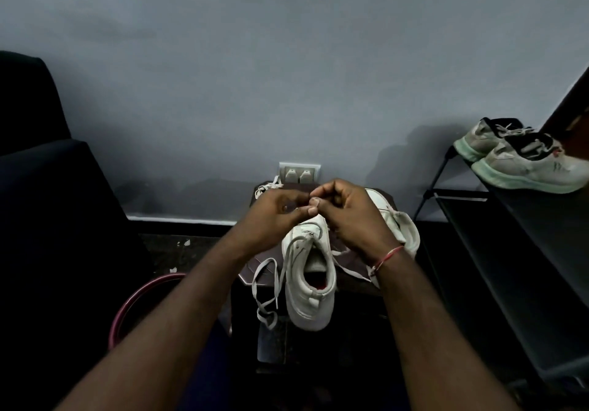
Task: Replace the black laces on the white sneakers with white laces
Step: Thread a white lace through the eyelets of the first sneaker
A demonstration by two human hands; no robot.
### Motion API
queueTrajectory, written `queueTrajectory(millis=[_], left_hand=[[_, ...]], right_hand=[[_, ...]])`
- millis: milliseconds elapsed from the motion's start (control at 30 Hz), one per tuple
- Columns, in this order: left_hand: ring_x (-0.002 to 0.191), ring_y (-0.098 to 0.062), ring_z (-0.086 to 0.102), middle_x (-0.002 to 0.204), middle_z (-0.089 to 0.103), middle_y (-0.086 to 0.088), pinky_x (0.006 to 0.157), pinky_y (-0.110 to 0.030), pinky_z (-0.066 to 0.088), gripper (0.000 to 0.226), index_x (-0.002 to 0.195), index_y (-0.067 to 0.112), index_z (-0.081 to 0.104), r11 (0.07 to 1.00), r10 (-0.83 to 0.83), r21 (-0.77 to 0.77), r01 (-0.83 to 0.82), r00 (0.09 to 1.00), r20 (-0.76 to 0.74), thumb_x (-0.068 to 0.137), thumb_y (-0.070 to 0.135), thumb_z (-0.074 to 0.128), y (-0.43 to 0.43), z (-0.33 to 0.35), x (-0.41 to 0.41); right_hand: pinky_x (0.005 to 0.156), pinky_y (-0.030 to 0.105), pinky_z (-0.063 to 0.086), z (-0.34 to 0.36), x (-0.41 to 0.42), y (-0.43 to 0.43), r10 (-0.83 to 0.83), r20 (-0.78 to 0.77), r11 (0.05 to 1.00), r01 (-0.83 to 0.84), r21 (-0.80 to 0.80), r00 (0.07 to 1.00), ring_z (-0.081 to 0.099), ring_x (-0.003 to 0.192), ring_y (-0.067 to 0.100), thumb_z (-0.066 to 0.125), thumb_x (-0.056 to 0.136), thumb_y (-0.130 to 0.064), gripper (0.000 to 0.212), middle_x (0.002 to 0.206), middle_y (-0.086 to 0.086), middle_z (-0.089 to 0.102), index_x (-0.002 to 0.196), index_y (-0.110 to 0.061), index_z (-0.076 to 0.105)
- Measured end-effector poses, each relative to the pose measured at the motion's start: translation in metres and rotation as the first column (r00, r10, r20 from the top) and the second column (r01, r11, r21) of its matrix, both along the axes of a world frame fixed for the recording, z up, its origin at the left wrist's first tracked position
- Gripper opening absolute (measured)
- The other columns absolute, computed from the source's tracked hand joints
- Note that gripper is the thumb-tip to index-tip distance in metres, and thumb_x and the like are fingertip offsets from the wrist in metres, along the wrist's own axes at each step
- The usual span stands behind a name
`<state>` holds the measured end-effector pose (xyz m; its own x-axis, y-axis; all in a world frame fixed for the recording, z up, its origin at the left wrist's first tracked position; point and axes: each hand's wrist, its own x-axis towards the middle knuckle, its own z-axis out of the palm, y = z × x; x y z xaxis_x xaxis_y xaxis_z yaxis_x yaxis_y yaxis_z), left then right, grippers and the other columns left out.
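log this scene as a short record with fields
table: small dark table by the wall
near shoe: white sneaker, heel toward the camera
lace: white lace threaded, loose end hanging off the shoe's left side
left hand: pinching the lace above the toe end
right hand: pinching it too, fingertips meeting
second sneaker: behind the right hand
rack: worn pair of shoes on top

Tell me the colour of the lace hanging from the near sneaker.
The lace is white; head view.
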<state>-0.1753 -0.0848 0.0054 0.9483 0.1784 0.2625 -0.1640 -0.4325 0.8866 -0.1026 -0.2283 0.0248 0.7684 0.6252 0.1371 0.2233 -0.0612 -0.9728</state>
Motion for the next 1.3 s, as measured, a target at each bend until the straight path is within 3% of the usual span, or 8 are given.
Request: queueTrajectory(millis=[167,267,367,533,733,1067,1200,1300], left_hand=[[0.064,-0.014,0.062,0.068,0.070,-0.008,0.066,-0.029,0.050,0.015,0.081,0.006,0.071,0.960,0.247,-0.133,-0.247,0.969,-0.018,0.092,0.011,0.062,0.005,-0.004,-0.003],[0.068,-0.017,0.061,0.071,0.068,-0.004,0.069,-0.034,0.050,0.020,0.077,0.013,0.068,0.766,0.570,-0.303,-0.567,0.817,-0.088,0.094,0.019,0.059,0.024,-0.014,-0.001],[0.099,-0.024,0.061,0.104,0.066,-0.005,0.089,-0.040,0.051,0.015,0.103,0.015,0.065,0.708,0.706,0.036,-0.705,0.709,-0.003,0.090,0.021,0.063,0.032,-0.023,-0.009],[0.067,-0.024,0.065,0.070,0.070,-0.009,0.059,-0.037,0.052,0.049,0.076,0.010,0.073,0.871,0.486,0.103,-0.481,0.873,-0.035,0.086,0.055,0.056,-0.014,-0.011,-0.012],[0.061,-0.011,0.062,0.070,0.068,-0.001,0.062,-0.025,0.047,0.018,0.082,0.015,0.068,0.664,0.063,-0.678,-0.315,0.927,-0.369,0.091,0.030,0.063,-0.022,-0.005,-0.010],[0.045,-0.004,0.051,0.070,0.061,-0.004,0.041,-0.016,0.041,0.015,0.080,0.012,0.059,0.357,0.625,-0.736,-0.576,0.732,-0.269,0.095,0.012,0.059,0.022,-0.025,-0.006],[0.060,-0.015,0.060,0.076,0.064,-0.008,0.053,-0.023,0.049,0.012,0.091,0.009,0.059,0.513,0.502,-0.663,-0.546,0.817,-0.283,0.096,0.019,0.057,0.003,-0.028,-0.008],[0.064,-0.022,0.065,0.075,0.065,-0.014,0.058,-0.028,0.056,0.019,0.097,0.002,0.052,0.458,0.342,-0.780,-0.426,0.895,-0.288,0.095,0.020,0.059,-0.027,-0.018,-0.012]], right_hand=[[0.048,0.009,0.038,0.000,0.001,-0.003,-0.015,-0.020,1.000,0.016,0.019,1.000,0.053,0.048,-0.005,0.064,0.090,-0.003,0.008,0.074,0.008,0.066,0.093,-0.010,0.062],[0.047,0.009,0.035,-0.008,0.003,-0.006,-0.017,-0.014,0.999,0.016,-0.030,1.000,0.050,0.047,-0.005,0.060,0.093,-0.002,0.013,0.075,0.004,0.066,0.090,-0.013,0.065],[0.049,0.010,0.036,-0.013,0.005,-0.009,-0.021,0.011,0.997,0.021,-0.077,1.000,0.050,0.048,-0.006,0.056,0.095,-0.003,0.019,0.078,0.003,0.067,0.088,-0.018,0.066],[0.050,0.011,0.038,-0.008,-0.002,0.004,0.036,0.006,0.999,-0.036,-0.025,0.999,0.053,0.050,-0.005,0.060,0.091,0.000,0.011,0.075,0.004,0.067,0.095,-0.010,0.064],[0.049,0.012,0.038,-0.008,-0.007,0.007,0.114,0.026,0.991,-0.112,-0.070,0.993,0.049,0.046,-0.005,0.059,0.090,0.005,0.025,0.058,-0.010,0.058,0.097,-0.019,0.056],[0.052,0.025,0.041,-0.023,-0.008,0.001,0.028,0.001,0.989,-0.028,-0.143,1.000,0.049,0.047,0.000,0.051,0.095,-0.001,0.026,0.079,-0.002,0.070,0.089,-0.023,0.063],[0.043,0.021,0.042,-0.020,-0.013,0.007,0.034,-0.128,0.998,-0.040,-0.039,0.991,0.057,0.049,0.012,0.048,0.096,0.004,0.022,0.082,0.005,0.071,0.098,-0.016,0.057],[0.036,0.022,0.039,-0.016,-0.017,0.013,0.008,-0.248,0.996,0.014,0.088,0.969,0.055,0.044,0.019,0.061,0.092,-0.001,0.010,0.074,0.015,0.067,0.096,-0.004,0.052]])
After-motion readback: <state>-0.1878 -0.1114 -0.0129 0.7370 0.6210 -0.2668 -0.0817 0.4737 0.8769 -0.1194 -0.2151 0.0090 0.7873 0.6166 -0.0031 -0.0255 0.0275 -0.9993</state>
